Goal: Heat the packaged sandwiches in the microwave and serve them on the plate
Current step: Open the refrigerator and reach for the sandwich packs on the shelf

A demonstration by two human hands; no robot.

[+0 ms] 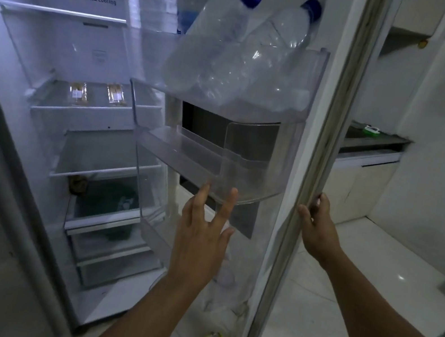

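Right hand (316,229) gripped the fridge door (320,144) edge; left hand (204,224) was spread open, empty, near the door bins. Two packaged sandwiches (96,95) sat on the inner shelf. Best: hold door wide, reach left past the bins.

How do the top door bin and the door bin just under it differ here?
The top door bin is deep and crammed with leaning blue-capped water bottles; the bin under it is shallower and looks empty. The left hand reaches toward the lower bin, not the top one. Both are clear plastic.
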